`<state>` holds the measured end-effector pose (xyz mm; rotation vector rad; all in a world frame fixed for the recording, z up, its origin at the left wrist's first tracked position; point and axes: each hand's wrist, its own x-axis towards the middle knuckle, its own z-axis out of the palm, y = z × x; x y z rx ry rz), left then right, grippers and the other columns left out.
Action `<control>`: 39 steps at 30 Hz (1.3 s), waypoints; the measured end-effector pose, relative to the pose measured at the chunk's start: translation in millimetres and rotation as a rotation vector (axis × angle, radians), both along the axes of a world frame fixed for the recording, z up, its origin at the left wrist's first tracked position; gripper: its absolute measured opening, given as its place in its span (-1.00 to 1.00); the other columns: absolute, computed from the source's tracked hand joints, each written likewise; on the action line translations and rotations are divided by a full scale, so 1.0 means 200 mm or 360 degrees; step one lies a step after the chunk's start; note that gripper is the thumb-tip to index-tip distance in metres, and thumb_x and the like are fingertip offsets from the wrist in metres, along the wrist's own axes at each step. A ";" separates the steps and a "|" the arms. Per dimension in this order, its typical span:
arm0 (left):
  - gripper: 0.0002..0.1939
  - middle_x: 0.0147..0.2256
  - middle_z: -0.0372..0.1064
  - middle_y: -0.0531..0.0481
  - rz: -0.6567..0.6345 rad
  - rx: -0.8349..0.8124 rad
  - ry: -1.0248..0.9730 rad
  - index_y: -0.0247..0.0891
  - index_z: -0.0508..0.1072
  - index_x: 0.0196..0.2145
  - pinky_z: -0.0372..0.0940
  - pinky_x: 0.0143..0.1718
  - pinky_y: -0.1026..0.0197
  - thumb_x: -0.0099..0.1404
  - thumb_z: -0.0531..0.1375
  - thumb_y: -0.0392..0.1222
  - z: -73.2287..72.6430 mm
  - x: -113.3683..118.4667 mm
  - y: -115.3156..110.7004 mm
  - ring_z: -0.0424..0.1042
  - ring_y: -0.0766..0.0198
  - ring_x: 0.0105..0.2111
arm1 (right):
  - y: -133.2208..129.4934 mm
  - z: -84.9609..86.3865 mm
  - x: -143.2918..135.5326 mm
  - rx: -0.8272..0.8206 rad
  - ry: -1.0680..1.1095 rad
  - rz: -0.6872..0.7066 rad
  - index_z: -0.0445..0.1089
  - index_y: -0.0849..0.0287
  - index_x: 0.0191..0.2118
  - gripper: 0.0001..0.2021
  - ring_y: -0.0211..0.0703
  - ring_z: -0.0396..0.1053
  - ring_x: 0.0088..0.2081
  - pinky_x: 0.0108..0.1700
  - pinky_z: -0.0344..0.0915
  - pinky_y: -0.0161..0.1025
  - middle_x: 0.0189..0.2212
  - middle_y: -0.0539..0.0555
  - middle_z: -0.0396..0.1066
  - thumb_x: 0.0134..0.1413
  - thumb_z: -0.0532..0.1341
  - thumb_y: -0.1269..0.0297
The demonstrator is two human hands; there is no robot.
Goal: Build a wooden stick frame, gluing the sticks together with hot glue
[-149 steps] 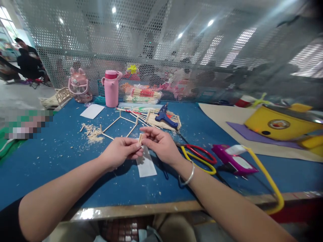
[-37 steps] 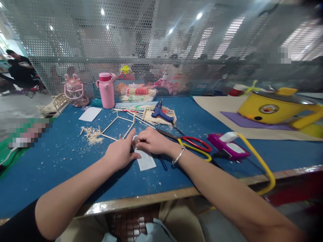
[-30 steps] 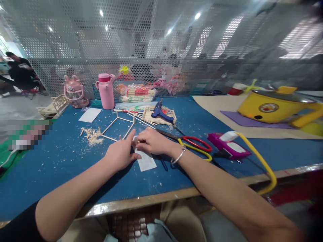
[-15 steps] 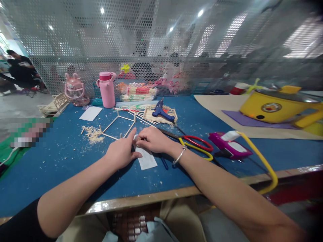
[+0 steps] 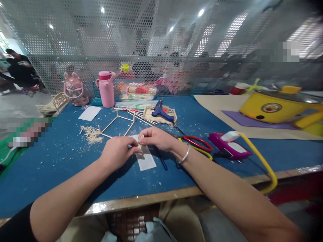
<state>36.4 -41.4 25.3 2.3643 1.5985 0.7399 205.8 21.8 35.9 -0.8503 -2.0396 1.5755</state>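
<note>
Above a white paper strip [image 5: 146, 162], my right hand [image 5: 157, 138] pinches short pale wooden sticks [image 5: 141, 141] between thumb and fingers. My left hand [image 5: 118, 149] is closed at the lower end of the same sticks, its thumb and fingertips meeting there. Just beyond my left hand lies a thin wooden stick frame [image 5: 109, 126] with short upright posts at its corners. A blue glue gun [image 5: 163, 113] rests on a small wooden stick panel [image 5: 148, 115] farther back. Loose long sticks [image 5: 131, 113] lie beside that panel.
Wood shavings [image 5: 92, 133] and a white paper [image 5: 90, 113] lie left. Scissors with red and yellow handles [image 5: 199, 144], a purple device [image 5: 230, 148] and a yellow pot [image 5: 271, 106] stand right. A pink bottle [image 5: 106, 90] is at the back.
Both hands have lifted slightly off the paper strip. The left fingers, spread before, have closed at the sticks, which now show more clearly between the hands.
</note>
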 end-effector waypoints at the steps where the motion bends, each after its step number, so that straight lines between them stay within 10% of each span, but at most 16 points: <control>1: -0.84 -0.49 0.46 0.02 -0.0067 -0.0015 -0.0025 -0.20 0.49 -0.43 0.11 -0.49 0.30 0.15 0.18 -0.09 0.00 0.00 0.00 0.37 0.30 -0.50 | 0.00 0.00 0.01 0.0018 -0.0017 0.0024 0.31 0.26 -0.58 -0.72 -0.38 0.09 -0.55 -0.44 0.03 -0.34 -0.64 -0.08 0.22 -0.25 0.27 0.12; 11: -0.57 -0.43 0.49 0.01 -0.0057 -0.0330 -0.0908 -0.33 0.33 -0.07 0.28 -0.37 0.30 0.06 0.21 -0.27 0.01 -0.02 0.02 0.41 0.33 -0.45 | -0.03 0.02 -0.06 0.0366 -0.0235 -0.0146 0.34 0.26 -0.60 -0.76 -0.39 0.06 -0.59 -0.52 -0.01 -0.36 -0.68 -0.09 0.20 -0.16 0.21 0.16; 22: -0.78 -0.39 0.50 0.00 0.0178 0.0075 -0.0949 -0.26 0.49 -0.27 0.28 -0.41 0.31 0.10 0.18 -0.19 0.07 -0.13 0.05 0.40 0.34 -0.46 | 0.06 0.10 -0.21 0.0311 0.0186 -0.0089 0.41 0.25 -0.47 -0.86 -0.34 0.25 -0.46 -0.32 0.16 -0.33 -0.52 -0.03 0.37 -0.15 0.21 0.26; 28: -0.80 -0.48 0.45 0.00 0.0520 -0.0098 -0.0946 -0.32 0.46 -0.40 0.22 -0.45 0.30 0.06 0.20 -0.12 0.05 -0.25 0.12 0.36 0.32 -0.51 | 0.08 -0.02 -0.21 0.0336 0.0171 -0.0285 0.34 0.24 -0.48 -0.90 -0.34 0.25 -0.49 -0.38 0.18 -0.35 -0.56 -0.03 0.34 -0.06 0.16 0.33; 39: -0.85 -0.44 0.47 0.00 0.0172 -0.0543 -0.0674 -0.26 0.45 -0.42 0.23 -0.32 0.26 0.08 0.16 -0.14 -0.09 -0.28 0.17 0.40 0.28 -0.43 | 0.08 -0.14 -0.24 0.0813 -0.0146 -0.0240 0.43 0.22 -0.42 -0.92 -0.32 0.32 -0.38 -0.30 0.17 -0.37 -0.45 0.00 0.44 -0.04 0.18 0.43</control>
